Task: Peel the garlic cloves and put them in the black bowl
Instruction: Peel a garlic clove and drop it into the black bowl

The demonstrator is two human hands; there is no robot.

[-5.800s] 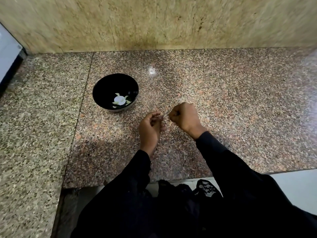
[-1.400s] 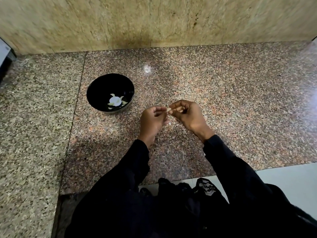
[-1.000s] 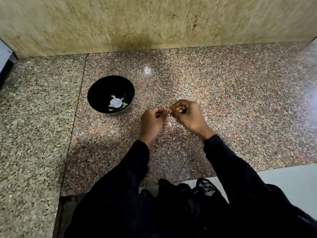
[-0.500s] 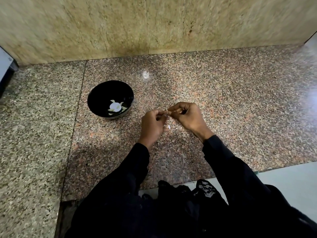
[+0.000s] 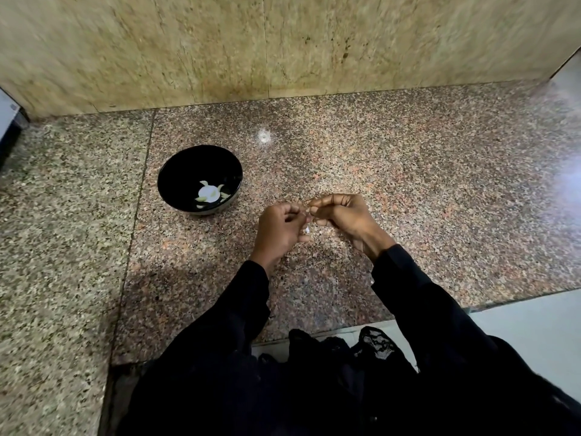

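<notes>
Hands meet at the centre of the frame above the granite counter (image 5: 408, 190): the left hand (image 5: 279, 229) and the right hand (image 5: 342, 215) both have curled fingers pinching a small garlic clove (image 5: 306, 212), mostly hidden between them. The black bowl (image 5: 176, 180) sits on the counter left of centre, well apart, holding pale peeled cloves (image 5: 209, 193).
</notes>
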